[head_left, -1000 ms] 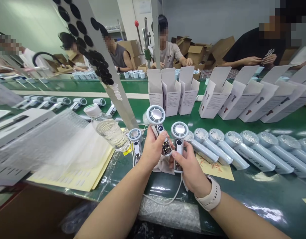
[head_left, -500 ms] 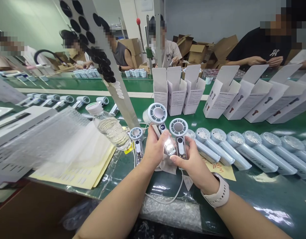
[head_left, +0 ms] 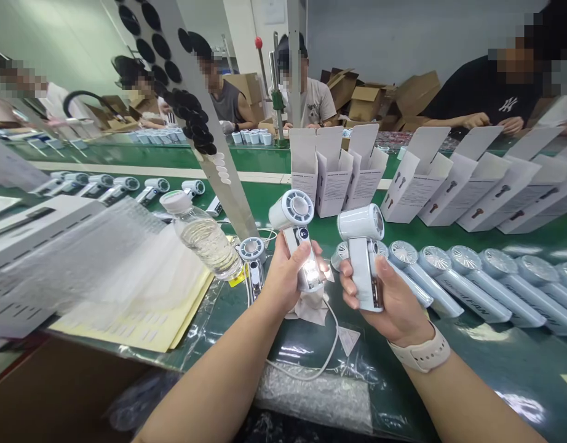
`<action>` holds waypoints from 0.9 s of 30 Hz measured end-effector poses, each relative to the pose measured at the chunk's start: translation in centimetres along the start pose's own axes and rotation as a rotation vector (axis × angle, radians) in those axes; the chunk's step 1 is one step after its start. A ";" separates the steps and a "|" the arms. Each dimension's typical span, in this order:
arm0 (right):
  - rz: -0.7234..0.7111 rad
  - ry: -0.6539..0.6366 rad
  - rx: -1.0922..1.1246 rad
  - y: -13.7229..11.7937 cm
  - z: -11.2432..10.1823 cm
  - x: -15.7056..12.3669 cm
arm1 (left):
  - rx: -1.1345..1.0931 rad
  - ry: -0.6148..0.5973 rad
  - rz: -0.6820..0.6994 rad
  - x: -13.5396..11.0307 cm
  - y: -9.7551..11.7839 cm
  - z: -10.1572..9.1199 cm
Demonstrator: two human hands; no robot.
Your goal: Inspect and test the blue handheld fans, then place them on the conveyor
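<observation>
My left hand [head_left: 288, 271] is closed around the handle of a pale blue handheld fan [head_left: 291, 209], whose small round display is lit and whose lower handle glows brightly. To its right, my right hand [head_left: 394, 301] grips a second handheld fan [head_left: 361, 223], turned so its side and plain handle face me. Left of my left hand, a third fan [head_left: 253, 249] stands upright by the metal post. A white cable [head_left: 332, 351] curves over the table below my hands, near a crumpled white cloth [head_left: 313, 307].
Several fans [head_left: 484, 283] lie in a row at right, behind them open white boxes [head_left: 415, 178]. A water bottle [head_left: 203, 237] leans left of the slanted metal post [head_left: 219, 154]. Plastic sheets and yellow paper [head_left: 173, 338] lie at left. Co-workers sit across the green table.
My right hand has moved right, away from the left one, and its fan has turned from facing me to side-on. The left hand's fan has tilted more upright.
</observation>
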State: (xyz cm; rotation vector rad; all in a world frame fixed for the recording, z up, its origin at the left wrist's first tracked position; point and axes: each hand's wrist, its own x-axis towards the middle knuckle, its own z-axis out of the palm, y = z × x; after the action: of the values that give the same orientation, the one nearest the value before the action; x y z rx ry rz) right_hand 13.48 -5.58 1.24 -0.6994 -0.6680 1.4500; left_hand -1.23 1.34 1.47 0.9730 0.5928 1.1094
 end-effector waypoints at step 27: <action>-0.144 0.071 -0.141 -1.1 -0.8 0.2 | 0.182 -0.160 0.071 -0.2 -0.1 -0.9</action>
State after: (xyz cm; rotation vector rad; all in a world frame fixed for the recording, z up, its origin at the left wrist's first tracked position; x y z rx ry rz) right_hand 14.86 -5.39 1.57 -0.7918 -0.7553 1.2489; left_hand -1.99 1.44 0.90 1.2363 0.5387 1.0412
